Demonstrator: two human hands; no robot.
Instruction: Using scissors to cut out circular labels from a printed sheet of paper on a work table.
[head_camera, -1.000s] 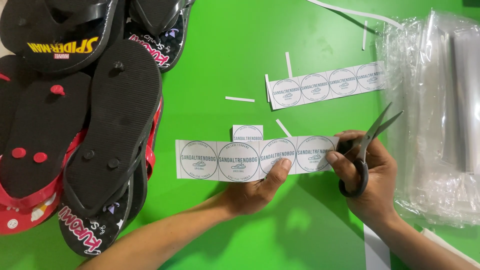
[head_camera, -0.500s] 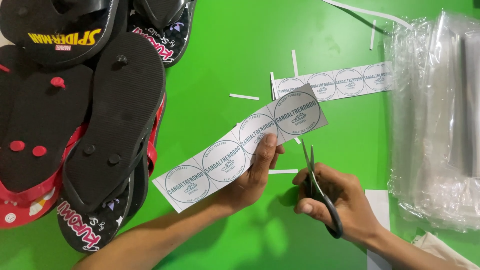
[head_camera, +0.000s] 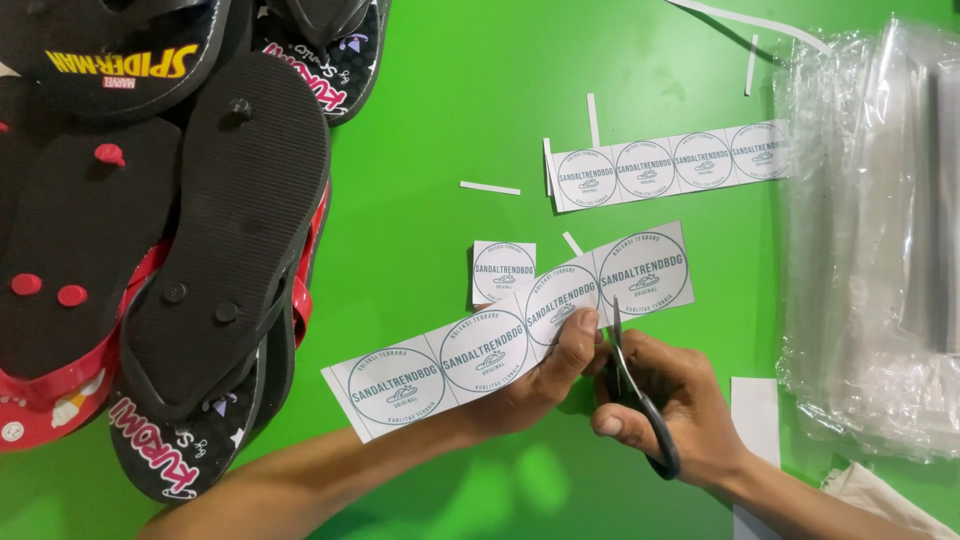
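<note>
A green desk carries everything, and a heap of black and red flip-flops, soles up, fills its left edge. Along the right edge lies a stack of clear plastic bags. Near the front edge, in the middle, a paper strip of four round labels runs slantwise, low at the left and rising to the right. The left hand has closed its grip on this strip from below, thumb pressed on top near the third label. Just to the right, the right hand has its grip closed through the black handles of the scissors, whose blades point up and meet the strip's lower edge at the line between the third and fourth labels; how far the blades are parted cannot be told. A second strip of four labels lies flat further back, toward the right. One single cut label rests just behind the held strip. Thin white paper slivers are scattered around the strips.
</note>
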